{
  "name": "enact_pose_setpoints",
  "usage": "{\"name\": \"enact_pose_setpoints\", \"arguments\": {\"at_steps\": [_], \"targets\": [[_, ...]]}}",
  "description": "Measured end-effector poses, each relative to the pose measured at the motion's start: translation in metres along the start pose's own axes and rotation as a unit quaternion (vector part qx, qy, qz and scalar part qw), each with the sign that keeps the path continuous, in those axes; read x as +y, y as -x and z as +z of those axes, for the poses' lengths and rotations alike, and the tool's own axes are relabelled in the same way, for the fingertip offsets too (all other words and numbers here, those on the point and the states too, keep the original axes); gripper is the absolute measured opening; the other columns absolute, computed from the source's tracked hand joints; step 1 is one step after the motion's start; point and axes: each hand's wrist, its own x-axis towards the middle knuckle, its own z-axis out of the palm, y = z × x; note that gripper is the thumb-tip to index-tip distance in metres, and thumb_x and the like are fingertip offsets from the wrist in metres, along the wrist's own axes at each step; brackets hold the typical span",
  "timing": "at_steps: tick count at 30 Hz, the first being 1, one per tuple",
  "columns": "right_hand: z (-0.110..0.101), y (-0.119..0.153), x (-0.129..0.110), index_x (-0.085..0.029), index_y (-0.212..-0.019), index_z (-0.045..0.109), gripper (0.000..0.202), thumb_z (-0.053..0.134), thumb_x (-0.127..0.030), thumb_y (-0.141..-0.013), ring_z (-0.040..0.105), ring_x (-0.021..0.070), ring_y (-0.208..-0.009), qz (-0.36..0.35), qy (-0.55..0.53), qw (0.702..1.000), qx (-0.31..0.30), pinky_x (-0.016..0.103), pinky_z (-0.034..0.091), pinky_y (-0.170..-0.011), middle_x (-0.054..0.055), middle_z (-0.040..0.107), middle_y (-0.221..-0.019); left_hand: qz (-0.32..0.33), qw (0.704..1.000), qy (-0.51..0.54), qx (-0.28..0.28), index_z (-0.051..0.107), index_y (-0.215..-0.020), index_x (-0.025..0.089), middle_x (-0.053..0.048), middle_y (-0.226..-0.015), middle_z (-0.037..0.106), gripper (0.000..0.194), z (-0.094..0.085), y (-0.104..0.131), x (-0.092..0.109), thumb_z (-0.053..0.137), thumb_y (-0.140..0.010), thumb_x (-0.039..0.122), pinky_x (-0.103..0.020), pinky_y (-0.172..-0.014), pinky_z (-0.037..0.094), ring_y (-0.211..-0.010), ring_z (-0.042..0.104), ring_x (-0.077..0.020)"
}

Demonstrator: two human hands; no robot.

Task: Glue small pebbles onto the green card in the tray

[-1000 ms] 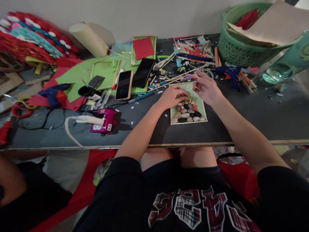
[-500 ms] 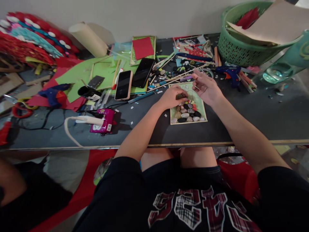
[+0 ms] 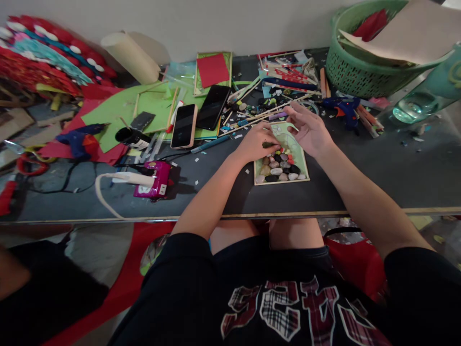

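A framed panel (image 3: 258,163) with a pale green backing lies before me. Its near half carries several smooth stones (image 3: 276,171), black, white, brown and tan, plus small red and yellow bits. Over its left side, my left hand (image 3: 255,142) is closed with a small dark green stone-like piece (image 3: 268,144) at its fingertips. Above the panel's upper right edge hovers my right hand (image 3: 309,129), fingers apart and slightly curled, with nothing visible in it. A faint line drawing shows on the backing's far part, partly hidden by the hands.
Two phones (image 3: 184,126), sticks and paper scraps lie left and beyond. A blue glue gun (image 3: 342,111), green basket (image 3: 363,72) and bottle of water (image 3: 414,108) stand right. At left are another glue gun (image 3: 81,140), scissors (image 3: 30,161) and a magenta power adapter (image 3: 154,180).
My left fingers have shifted slightly, and less of the dark green piece shows now. My right hand stays nearly in place, its fingers tilted a little. The panel and stones look the same.
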Motion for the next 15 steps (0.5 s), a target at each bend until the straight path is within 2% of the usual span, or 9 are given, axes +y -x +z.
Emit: {"name": "enact_pose_setpoints", "arguments": {"at_steps": [8, 15], "targets": [[-0.0024, -0.0034, 0.0016, -0.028, -0.131, 0.062, 0.061, 0.064, -0.069, -0.086, 0.063, 0.0295, -0.136, -0.022, 0.039, 0.999, -0.002, 0.051, 0.059, -0.102, 0.005, 0.066, -0.146, 0.034, 0.999, 0.001, 0.021, 0.081, -0.077, 0.024, -0.008, -0.081, 0.075, 0.025, 0.0019, -0.0020, 0.0044, 0.067, -0.093, 0.038, -0.054, -0.104, 0.052, -0.120, 0.062, -0.0331], [-0.0022, -0.0042, 0.0058, -0.028, -0.131, 0.059, 0.052, 0.064, -0.063, -0.092, 0.062, 0.0259, -0.135, 0.001, 0.000, 1.000, 0.006, 0.047, 0.054, -0.106, 0.004, 0.071, -0.137, 0.017, 1.000, 0.008, 0.015, 0.076, -0.072, 0.022, -0.013, -0.085, 0.075, 0.043, 0.0016, -0.0019, 0.0057, 0.058, -0.098, 0.052, -0.056, -0.109, 0.048, -0.122, 0.061, -0.0352]]}}
